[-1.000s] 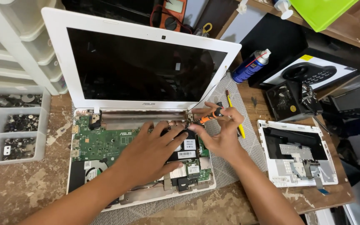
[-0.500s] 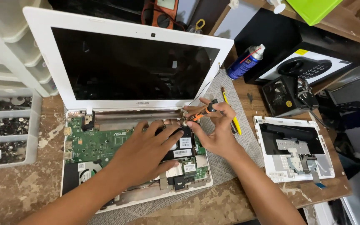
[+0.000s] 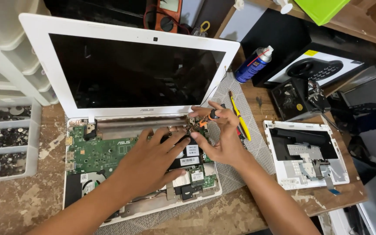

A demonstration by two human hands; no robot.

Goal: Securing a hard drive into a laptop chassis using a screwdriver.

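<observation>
The right hand (image 3: 223, 139) pinches a small screwdriver (image 3: 209, 116) in its fingers, tip down at the right hinge corner of the opened laptop (image 3: 131, 169). The left hand (image 3: 151, 161) lies flat, fingers spread, on the bare boards. The laptop sits mid-bench on a grey mat (image 3: 240, 169). The light tool wants a fingertip grip; the boards look fragile, so hold the stiff white frame.
</observation>
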